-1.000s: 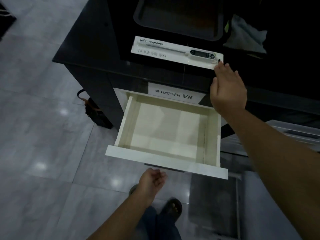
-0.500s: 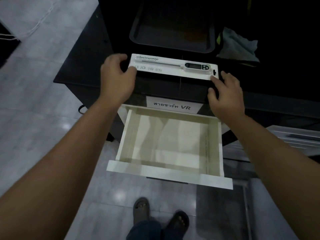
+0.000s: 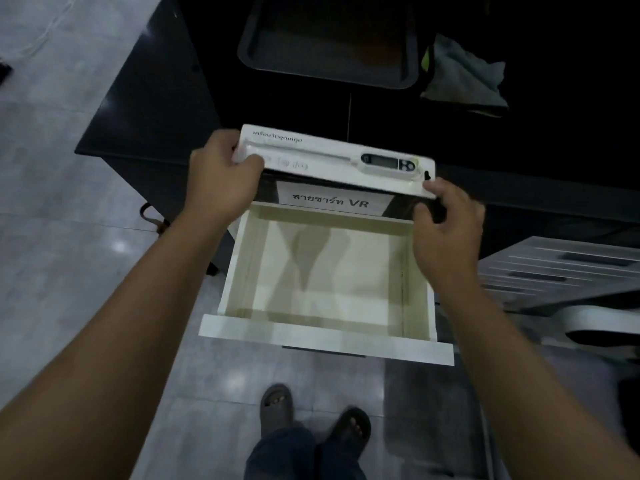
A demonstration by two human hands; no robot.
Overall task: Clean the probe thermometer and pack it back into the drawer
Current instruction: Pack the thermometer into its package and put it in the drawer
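A white probe thermometer (image 3: pixel 387 162) with a grey display lies sealed in a long white package (image 3: pixel 322 152). My left hand (image 3: pixel 221 181) grips the package's left end, thumb on top. My right hand (image 3: pixel 446 225) holds its right end. The package hangs level over the back edge of the pulled-out white drawer (image 3: pixel 325 336), just off the black counter's front edge. Nothing lies inside the drawer. A white label (image 3: pixel 332 200) with print sits on the cabinet front behind it.
On the black counter (image 3: pixel 152 109) stand a dark baking tray (image 3: pixel 329 39) and a crumpled grey cloth (image 3: pixel 464 77) at the back right. A grey slatted rack (image 3: pixel 561 275) sits low on the right. My sandalled feet (image 3: pixel 311 414) stand on the tiled floor below the drawer.
My left hand rose from below the drawer to the package's left end. Both hands closed on the package and drew it off the counter toward the drawer.
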